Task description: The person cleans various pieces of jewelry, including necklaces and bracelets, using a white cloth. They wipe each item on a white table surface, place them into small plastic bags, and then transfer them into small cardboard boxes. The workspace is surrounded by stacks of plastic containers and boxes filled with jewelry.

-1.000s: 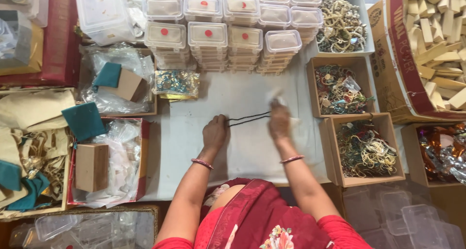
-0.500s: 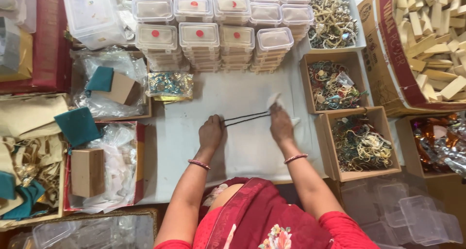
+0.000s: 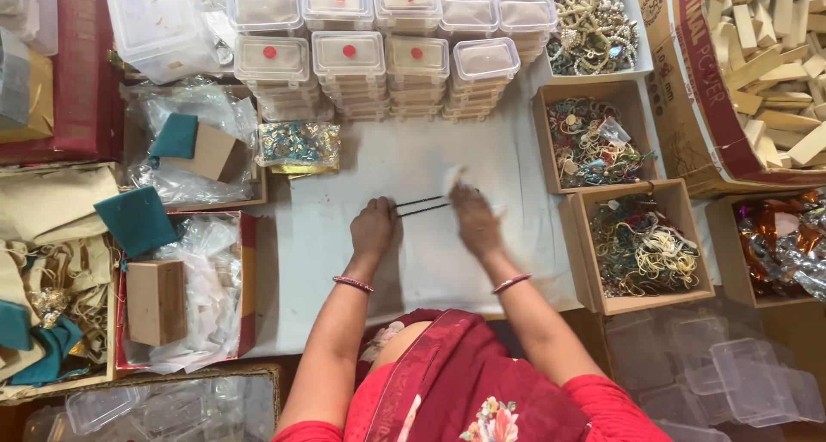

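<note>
A thin dark cord is stretched in two strands over the white cloth, running between both of my hands. My left hand pinches its left end, fingers closed. My right hand, blurred by motion, grips the right end together with a small white bit I cannot make out. Both wrists wear a pink bangle. My red garment fills the bottom of the view.
Stacks of clear lidded boxes with red dots stand behind. Cardboard boxes of beaded jewellery sit right. A packet of blue ornaments, teal pouches and small brown boxes lie left. Empty clear containers lie lower right.
Both hands stay on the cord at the same spot. My right hand is now blurred, moving quickly at the cord's right end.
</note>
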